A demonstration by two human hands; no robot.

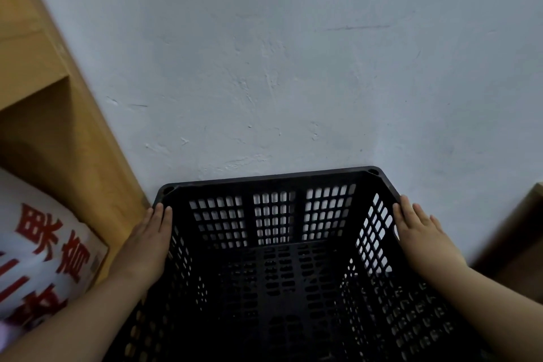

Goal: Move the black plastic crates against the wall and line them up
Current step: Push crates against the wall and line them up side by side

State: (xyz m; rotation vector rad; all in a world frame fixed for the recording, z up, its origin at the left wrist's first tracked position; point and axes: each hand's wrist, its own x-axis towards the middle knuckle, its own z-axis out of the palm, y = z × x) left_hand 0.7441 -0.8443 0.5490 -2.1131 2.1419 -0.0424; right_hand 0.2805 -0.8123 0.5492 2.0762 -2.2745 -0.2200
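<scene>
Head view: we see left hand (147, 244), right hand (423, 235) flat on crate (264, 180) sides, fingers straight; lower-left shelf (97, 141) may pinch left knuckles.

Left hand (148, 241), right hand (423, 236) flat, outstretched, angled inward.

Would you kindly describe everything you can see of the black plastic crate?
The black crate looks rigid, its walls and floor pierced by grids of slots, its rim solid. It sits upright, open-topped and empty, far rim at the pale wall. The left hand and right hand press flat against its side rims.
</scene>
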